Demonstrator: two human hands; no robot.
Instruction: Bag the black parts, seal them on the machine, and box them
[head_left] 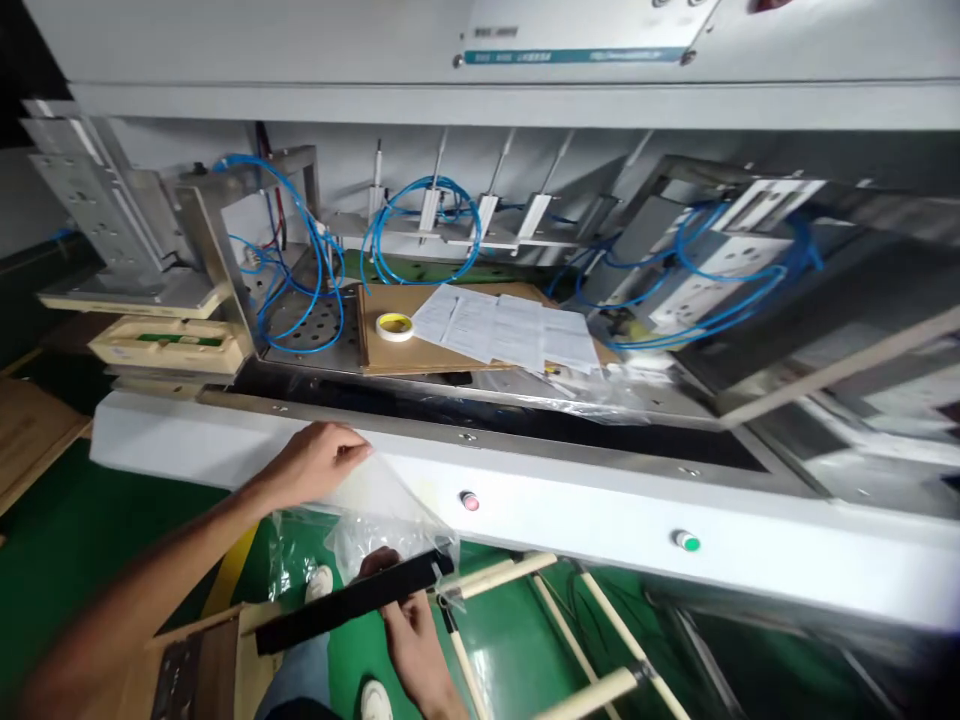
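My left hand [319, 468] is closed in a pinch on the upper edge of a clear plastic bag [379, 505], which hangs down in front of the machine's white front. My right hand [412, 640] is wrapped round a long, flat black bar-shaped part [352, 602] from below, near its right end. The part is tilted, its right end higher than its left. The bag hangs behind the part and reaches its right end; I cannot tell whether the part is inside it.
Ahead, a cardboard sheet [382, 358] carries a tape roll [394, 326] and papers [495, 328]. The machine front has a red button [470, 501] and a green button [687, 541]. A tube-frame rack [600, 690] stands below right, and an open cardboard box [244, 660] below left. Blue hoses [427, 275] loop behind.
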